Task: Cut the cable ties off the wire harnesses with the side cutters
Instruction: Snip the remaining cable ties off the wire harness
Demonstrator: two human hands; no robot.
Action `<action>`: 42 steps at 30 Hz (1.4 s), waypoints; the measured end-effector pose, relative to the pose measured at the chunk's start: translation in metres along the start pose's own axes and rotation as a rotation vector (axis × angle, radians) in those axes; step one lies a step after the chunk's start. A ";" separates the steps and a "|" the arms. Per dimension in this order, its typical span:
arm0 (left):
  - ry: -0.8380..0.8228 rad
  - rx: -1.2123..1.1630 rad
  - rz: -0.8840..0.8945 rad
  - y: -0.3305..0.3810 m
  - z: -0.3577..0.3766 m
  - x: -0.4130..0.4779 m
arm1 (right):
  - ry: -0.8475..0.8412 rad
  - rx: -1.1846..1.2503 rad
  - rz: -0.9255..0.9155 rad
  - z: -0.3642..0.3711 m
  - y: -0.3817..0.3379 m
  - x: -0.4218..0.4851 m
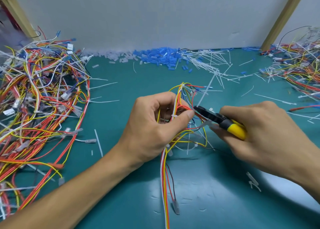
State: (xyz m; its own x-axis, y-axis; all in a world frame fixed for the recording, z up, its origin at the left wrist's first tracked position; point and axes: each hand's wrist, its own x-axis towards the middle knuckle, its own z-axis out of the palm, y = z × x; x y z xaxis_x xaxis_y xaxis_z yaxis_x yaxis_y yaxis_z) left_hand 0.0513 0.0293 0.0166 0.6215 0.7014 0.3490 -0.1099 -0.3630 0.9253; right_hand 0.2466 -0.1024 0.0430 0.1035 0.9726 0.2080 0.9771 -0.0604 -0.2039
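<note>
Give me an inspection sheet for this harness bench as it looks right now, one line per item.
Surface: green mat, scuff marks near the front.
Job's things: wire harness in the left hand; side cutters in the right hand, tip at the wires beside the left thumb; white cable tie uncut on the bundle.
Clutter: cut cable ties strewn at back right; blue sleeves and clear sleeves heaped along the back.
Grippers: left hand grips the harness; right hand grips the yellow handles.
Cables: left harness pile; right harness pile.
Surroundings: white back panel; wooden posts at both sides.
</note>
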 end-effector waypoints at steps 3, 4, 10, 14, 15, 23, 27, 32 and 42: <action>-0.010 0.019 0.006 0.000 -0.002 0.002 | -0.022 0.022 0.015 0.002 -0.003 0.001; -0.017 0.027 0.008 0.000 -0.002 0.002 | -0.025 0.033 0.021 0.003 -0.002 0.000; -0.022 0.040 0.011 0.000 -0.002 0.002 | -0.022 0.035 0.012 0.004 -0.003 0.000; -0.022 0.027 0.016 0.001 -0.002 0.002 | 0.028 0.081 0.003 0.005 -0.001 0.001; -0.019 0.022 0.015 0.002 -0.003 0.002 | 0.040 0.078 -0.004 0.005 -0.002 0.001; -0.015 0.014 0.022 0.003 -0.004 0.002 | 0.037 0.079 -0.009 0.006 -0.001 0.001; -0.035 -0.007 0.013 0.003 -0.003 0.001 | 0.025 0.055 0.013 0.006 0.003 0.000; -0.044 -0.041 -0.001 0.003 -0.004 0.000 | 0.011 0.052 -0.010 0.005 0.005 0.001; -0.071 -0.053 -0.003 0.003 -0.002 -0.001 | -0.004 0.054 -0.034 0.004 0.010 0.001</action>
State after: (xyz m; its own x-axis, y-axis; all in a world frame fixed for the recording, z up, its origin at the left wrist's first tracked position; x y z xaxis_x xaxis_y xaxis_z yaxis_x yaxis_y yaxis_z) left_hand 0.0489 0.0285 0.0195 0.6748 0.6569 0.3365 -0.1473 -0.3269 0.9335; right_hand 0.2557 -0.1008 0.0379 0.0696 0.9747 0.2123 0.9685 -0.0151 -0.2484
